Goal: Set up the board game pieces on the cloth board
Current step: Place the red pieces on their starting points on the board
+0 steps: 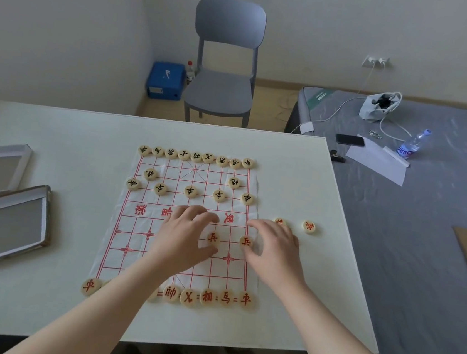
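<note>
Right hand [273,247]: red soldier [246,241] between thumb and forefinger; grasp cannot tell.

A single wide-angle camera is worn on the head. It is positioned above the near edge of the counter [86,131] and faces forward and down. The cloth board [159,258] lies at frame centre, at close range. The left hand [188,232] and right hand [273,248] enter from the bottom edge. The upper frame reaches the chair [225,59]; the bed [424,227] fills the right side.
</note>
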The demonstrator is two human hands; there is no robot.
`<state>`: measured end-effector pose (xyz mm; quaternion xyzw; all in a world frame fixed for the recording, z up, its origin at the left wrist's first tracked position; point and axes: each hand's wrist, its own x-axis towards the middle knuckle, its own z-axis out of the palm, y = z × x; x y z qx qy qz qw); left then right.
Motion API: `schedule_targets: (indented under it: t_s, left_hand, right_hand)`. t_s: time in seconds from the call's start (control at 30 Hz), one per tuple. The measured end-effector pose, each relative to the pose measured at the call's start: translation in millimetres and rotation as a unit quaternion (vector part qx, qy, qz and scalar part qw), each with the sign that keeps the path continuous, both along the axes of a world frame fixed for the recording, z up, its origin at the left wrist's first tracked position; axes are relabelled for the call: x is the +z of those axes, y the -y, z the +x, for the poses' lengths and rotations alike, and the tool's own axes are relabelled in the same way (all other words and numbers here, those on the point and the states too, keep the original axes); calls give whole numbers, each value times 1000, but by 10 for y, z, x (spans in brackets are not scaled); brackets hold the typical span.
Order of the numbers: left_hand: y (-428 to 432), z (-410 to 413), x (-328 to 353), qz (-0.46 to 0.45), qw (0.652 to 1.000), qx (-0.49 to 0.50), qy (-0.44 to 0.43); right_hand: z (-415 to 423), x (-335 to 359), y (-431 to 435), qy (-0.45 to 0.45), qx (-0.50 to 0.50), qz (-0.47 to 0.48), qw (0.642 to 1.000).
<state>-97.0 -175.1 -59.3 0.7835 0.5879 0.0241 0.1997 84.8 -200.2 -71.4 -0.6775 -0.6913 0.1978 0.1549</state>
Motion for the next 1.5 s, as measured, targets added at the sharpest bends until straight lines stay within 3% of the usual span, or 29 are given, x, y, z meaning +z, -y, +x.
schedule_targets:
  t_s: [0.17, 0.37, 0.77, 0.87, 0.93, 1.1, 1.5]
  left_hand:
    - [-49, 207, 106, 26, 998, -2, 63]
    - [-192, 690, 92, -13, 997, -43, 64]
    - [-353, 1085, 64, -31, 995, -59, 69]
    - [-303, 1057, 49, -44, 995, -57, 73]
    - [-293, 1069, 49, -49, 995, -50, 71]
    - [-226, 1168, 63, -67, 994, -73, 50]
    - [-197, 1370, -6, -46, 994, -100, 14]
  right_hand:
    - [250, 25, 25, -48, -116, 33, 992]
    - [556, 13, 40, -84, -205, -20, 975]
    - [767, -28, -10, -132, -155, -52, 978]
    - [805, -29, -31, -135, -185, -48, 972]
    - [830, -16, -70, -128, -200, -58, 970]
    - [800, -2, -154, -51, -111, -82, 989]
    - [912, -61, 111, -47, -104, -36, 993]
